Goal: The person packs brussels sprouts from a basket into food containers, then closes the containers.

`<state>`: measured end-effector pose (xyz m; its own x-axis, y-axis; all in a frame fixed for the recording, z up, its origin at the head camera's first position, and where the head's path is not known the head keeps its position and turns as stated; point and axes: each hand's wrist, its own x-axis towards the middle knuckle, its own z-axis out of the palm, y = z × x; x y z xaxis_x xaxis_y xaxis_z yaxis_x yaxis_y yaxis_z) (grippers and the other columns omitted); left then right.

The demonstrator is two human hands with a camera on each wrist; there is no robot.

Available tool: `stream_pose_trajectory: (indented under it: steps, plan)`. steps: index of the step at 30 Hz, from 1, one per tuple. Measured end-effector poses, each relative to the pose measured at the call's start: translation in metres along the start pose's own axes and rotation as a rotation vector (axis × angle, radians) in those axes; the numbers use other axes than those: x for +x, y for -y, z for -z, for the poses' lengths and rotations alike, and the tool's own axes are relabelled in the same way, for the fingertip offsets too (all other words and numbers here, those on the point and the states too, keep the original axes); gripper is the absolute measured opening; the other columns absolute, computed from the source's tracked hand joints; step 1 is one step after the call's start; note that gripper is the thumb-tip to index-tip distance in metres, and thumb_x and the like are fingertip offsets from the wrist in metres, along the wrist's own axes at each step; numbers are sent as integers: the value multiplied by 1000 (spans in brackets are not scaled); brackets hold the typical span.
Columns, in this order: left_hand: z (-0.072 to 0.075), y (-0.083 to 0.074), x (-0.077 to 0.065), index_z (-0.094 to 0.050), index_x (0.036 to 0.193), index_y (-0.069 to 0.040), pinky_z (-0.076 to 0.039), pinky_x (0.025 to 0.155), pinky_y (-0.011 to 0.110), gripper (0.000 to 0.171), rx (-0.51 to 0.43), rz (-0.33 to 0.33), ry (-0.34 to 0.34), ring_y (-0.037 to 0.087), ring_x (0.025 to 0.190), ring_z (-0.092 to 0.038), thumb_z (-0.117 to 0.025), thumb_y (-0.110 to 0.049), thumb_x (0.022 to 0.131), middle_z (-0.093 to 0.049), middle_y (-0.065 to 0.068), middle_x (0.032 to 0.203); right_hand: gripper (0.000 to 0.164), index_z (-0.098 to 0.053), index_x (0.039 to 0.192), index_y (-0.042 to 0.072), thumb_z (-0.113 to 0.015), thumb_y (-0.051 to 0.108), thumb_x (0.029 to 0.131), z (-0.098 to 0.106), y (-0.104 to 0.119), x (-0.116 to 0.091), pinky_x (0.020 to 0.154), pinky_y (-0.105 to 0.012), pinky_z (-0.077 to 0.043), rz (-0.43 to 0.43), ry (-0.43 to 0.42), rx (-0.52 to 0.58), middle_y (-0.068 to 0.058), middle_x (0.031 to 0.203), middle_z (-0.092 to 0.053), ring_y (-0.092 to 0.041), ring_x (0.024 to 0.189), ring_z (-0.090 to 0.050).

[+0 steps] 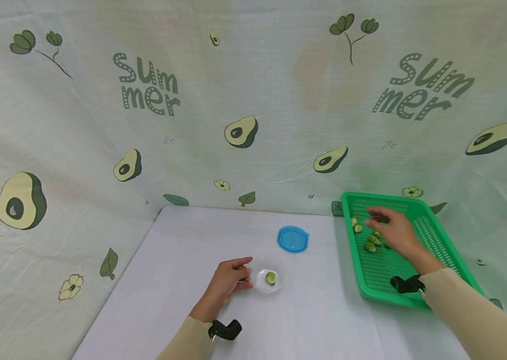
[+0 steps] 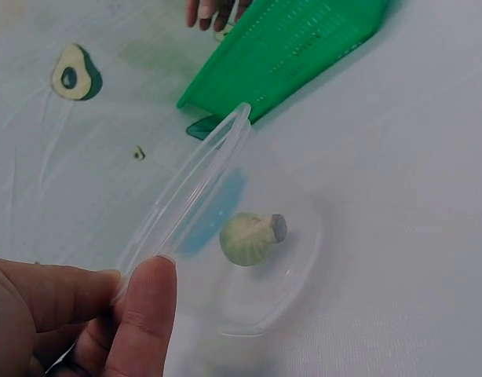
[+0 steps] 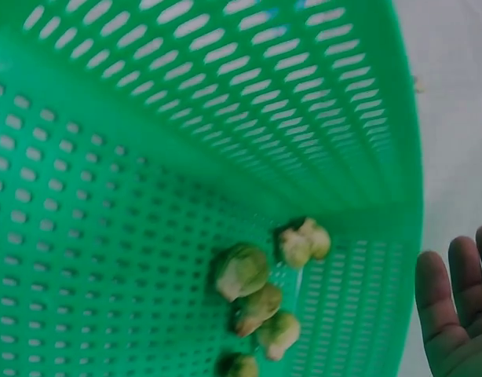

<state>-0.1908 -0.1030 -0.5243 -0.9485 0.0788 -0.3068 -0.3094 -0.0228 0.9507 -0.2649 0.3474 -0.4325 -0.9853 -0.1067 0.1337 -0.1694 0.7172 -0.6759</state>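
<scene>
A clear round plastic container [image 1: 278, 285] stands on the table with one Brussels sprout [image 1: 270, 278] inside. My left hand [image 1: 228, 282] pinches the container's rim between thumb and finger, as the left wrist view shows close up at the tub's edge [image 2: 310, 271]. Over the green plastic basket [image 1: 361, 272] hovers my right hand [image 1: 395, 231], its fingers loosely bent and nothing between them. Several Brussels sprouts [image 3: 242, 271] lie on the basket's floor, some near its corner. In the right wrist view, the fingers [image 3: 437, 302] appear past the basket's rim.
A blue lid [image 1: 293, 239] lies flat on the white table [image 1: 190, 245], beyond the container. The basket stands at the right against a hanging cloth [image 1: 280, 100] printed with avocados and lettering, which rises behind the table and along its sides.
</scene>
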Motion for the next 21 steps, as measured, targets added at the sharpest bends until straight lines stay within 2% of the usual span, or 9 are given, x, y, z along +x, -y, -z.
stream_pose_trajectory:
  steps: [7,15,21]
  plan:
    - [1,0,0,-61,146,3,-66,69,29,47,2,0,7,13,73,-66,-67,-1,99,-63,7,94,51,-52,151,-1,-62,26,109,1,-28,4,91,-59,-58,15,101,-22,-29,145,-57,-48,128,-56]
    - [2,1,0,-62,145,2,-66,69,29,46,-6,3,6,13,74,-65,-67,0,99,-63,6,93,52,-50,151,-6,-65,17,106,0,-60,7,90,-56,-60,7,235,-23,-35,144,-56,-50,125,-59]
    - [2,-1,0,-63,145,0,-66,69,29,46,-2,9,1,14,75,-65,-68,-1,99,-63,6,93,52,-51,149,-8,-66,10,104,-7,-75,8,92,-57,-59,6,278,-11,-35,138,-59,-49,121,-62]
